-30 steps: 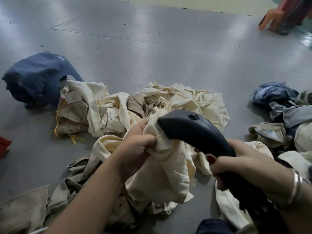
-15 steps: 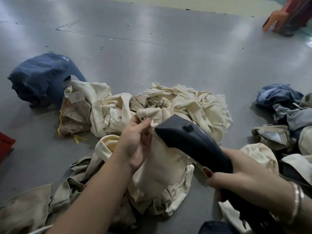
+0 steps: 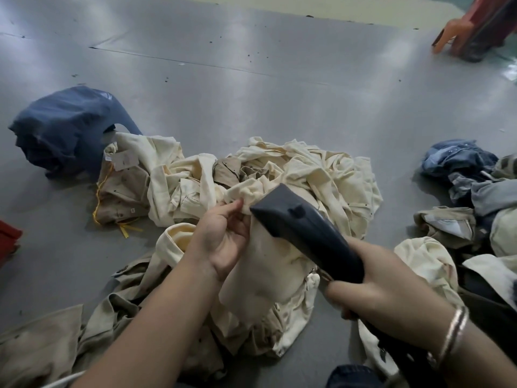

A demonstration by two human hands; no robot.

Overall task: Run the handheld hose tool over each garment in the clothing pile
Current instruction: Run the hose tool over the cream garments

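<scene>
Grey floor point(image 3: 279, 93), clothing pile point(image 3: 321, 175) at centre; left hand point(image 3: 221, 242) pinching cream garment point(image 3: 268, 264) top edge, right hand point(image 3: 386, 298) clamped on hose tool point(image 3: 305, 231) at 4 o'clock; soft, light, limp, best held taut by hem

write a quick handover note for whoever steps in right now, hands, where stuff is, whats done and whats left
Left hand: pinches the top edge of a cream garment, holding it up off the floor.
Right hand: grips the dark handheld tool, its head against the upper part of that garment.
Things: the main cream and tan pile lies just behind; a navy garment sits far left; a mixed blue and cream heap lies at right.
Done: cannot tell which pieces are finished.
Left: finish this garment, then work through the rest.
</scene>
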